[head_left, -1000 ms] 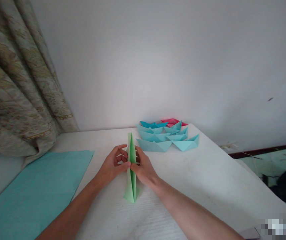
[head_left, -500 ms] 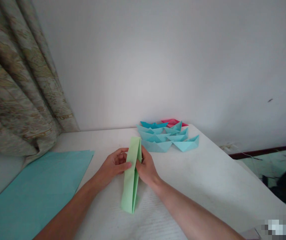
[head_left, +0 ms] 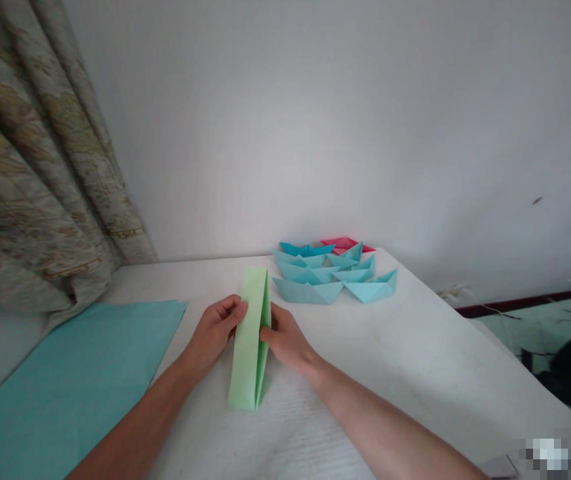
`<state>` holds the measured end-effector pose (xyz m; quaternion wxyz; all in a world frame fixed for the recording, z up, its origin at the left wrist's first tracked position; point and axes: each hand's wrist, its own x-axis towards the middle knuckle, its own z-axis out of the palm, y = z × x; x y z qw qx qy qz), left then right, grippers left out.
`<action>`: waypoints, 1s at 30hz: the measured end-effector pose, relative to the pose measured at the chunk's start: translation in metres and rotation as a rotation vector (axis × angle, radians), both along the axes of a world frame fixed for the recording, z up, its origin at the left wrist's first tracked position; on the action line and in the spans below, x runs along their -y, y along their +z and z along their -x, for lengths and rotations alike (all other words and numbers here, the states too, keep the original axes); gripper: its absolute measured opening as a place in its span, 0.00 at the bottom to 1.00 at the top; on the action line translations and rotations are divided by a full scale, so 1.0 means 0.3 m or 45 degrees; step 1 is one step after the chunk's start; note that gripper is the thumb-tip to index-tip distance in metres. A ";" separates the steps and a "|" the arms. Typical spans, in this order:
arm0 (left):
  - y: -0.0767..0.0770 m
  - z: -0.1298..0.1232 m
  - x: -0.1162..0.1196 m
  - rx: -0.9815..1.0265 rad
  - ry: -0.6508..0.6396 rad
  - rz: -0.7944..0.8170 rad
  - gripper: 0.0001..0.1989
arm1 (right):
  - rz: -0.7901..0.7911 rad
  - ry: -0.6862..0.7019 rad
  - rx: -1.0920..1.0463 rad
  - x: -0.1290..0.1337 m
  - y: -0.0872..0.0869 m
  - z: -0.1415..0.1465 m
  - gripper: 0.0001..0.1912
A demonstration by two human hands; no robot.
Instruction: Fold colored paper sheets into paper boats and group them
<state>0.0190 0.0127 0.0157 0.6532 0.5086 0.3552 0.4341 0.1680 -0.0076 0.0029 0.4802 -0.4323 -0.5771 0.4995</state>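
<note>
A folded strip of light green paper [head_left: 248, 340] stands on its long edge over the white table, its layers parted along the right side. My left hand [head_left: 215, 330] pinches its left face, thumb in front and the other fingers curled behind. On the other side, my right hand [head_left: 285, 337] grips the right layer, with its thumb in the opening between the layers. The fingertips behind the paper are hidden.
Several folded paper boats, mostly light blue [head_left: 310, 291] and one pink [head_left: 348, 245], stand at the table's back near the wall. Blue paper sheets [head_left: 80, 367] lie at the left, below a patterned curtain [head_left: 55, 147]. The white table [head_left: 390, 360] slopes off to an edge at right.
Both hands have shifted slightly left with the green paper. My left thumb has moved up along its face, and the gap between the layers looks a little wider.
</note>
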 end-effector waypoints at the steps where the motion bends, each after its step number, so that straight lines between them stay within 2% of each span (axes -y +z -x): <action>1: -0.003 -0.003 -0.001 -0.045 0.046 -0.083 0.15 | -0.015 -0.003 0.060 0.001 -0.007 0.001 0.16; 3: -0.013 -0.011 0.001 -0.193 0.158 -0.283 0.18 | -0.073 -0.065 0.186 0.005 -0.013 -0.001 0.13; 6: -0.029 -0.030 0.020 -0.426 0.294 -0.530 0.37 | -0.147 -0.196 0.335 0.013 -0.004 -0.008 0.14; 9: -0.037 -0.050 0.047 -0.485 0.232 -0.625 0.39 | -0.214 -0.212 0.376 0.025 0.018 -0.010 0.18; 13: -0.039 -0.065 0.057 -0.361 0.125 -0.529 0.37 | -0.304 -0.091 0.369 0.037 0.038 -0.001 0.30; 15: -0.037 -0.062 0.048 -0.286 0.133 -0.460 0.36 | -0.295 -0.103 0.377 0.035 0.034 0.000 0.32; 18: -0.028 -0.049 0.030 -0.285 0.210 -0.408 0.35 | -0.281 -0.201 0.400 0.022 0.018 -0.006 0.32; 22: -0.015 -0.030 0.013 -0.415 0.268 -0.292 0.31 | -0.261 -0.278 0.353 0.002 0.001 -0.020 0.32; 26: -0.028 -0.016 -0.006 -0.249 0.262 -0.102 0.28 | -0.153 -0.348 0.214 -0.023 -0.020 -0.028 0.27; 30: -0.053 0.003 -0.030 -0.130 0.344 -0.108 0.22 | -0.050 -0.325 0.027 -0.047 -0.052 -0.029 0.23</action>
